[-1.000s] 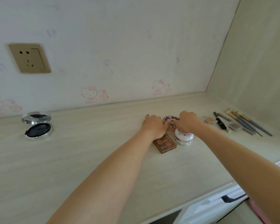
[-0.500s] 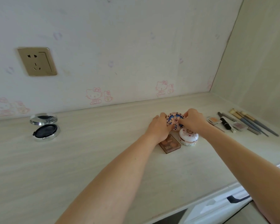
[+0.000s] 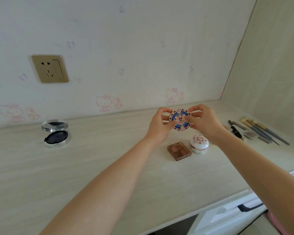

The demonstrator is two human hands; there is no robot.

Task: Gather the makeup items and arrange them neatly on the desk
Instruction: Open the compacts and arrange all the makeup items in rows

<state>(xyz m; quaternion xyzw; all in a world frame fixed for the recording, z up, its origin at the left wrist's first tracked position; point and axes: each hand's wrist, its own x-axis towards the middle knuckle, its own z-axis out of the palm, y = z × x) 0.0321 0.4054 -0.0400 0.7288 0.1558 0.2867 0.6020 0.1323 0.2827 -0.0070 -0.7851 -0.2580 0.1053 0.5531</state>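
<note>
Left hand point(image 3: 157, 128): I see my fingers closed on the left rim of the round patterned compact point(image 3: 180, 119), which is lifted clear of the desk point(image 3: 109, 167).
Right hand point(image 3: 205, 123): my fingers are pinched on the compact's right rim, thumb across its face; part of the pattern is covered.
Round patterned compact: blue and pink motif on a pale face, held tilted toward me above the other items; I can make out no readable lettering on it.
Brown palette point(image 3: 179, 150): flat on the desk below my hands, clear lid with tan pans beneath; no label legible.
White floral jar point(image 3: 199, 143): just beside the palette on its right, lid on; the print is too small to read.
Open black compact point(image 3: 56, 134): well apart at the left, mirror lid raised; no brand visible.
Brushes point(image 3: 261, 131): a row at the far right, near the side wall, with small items beside them partly hidden behind my right wrist.
Wall socket point(image 3: 50, 68): gold plate, no markings readable.
Wallpaper point(image 3: 143, 48): faded pink cartoon cat prints.
Drawer handle point(image 3: 249, 206): dark, lower right, below the desk edge.
</note>
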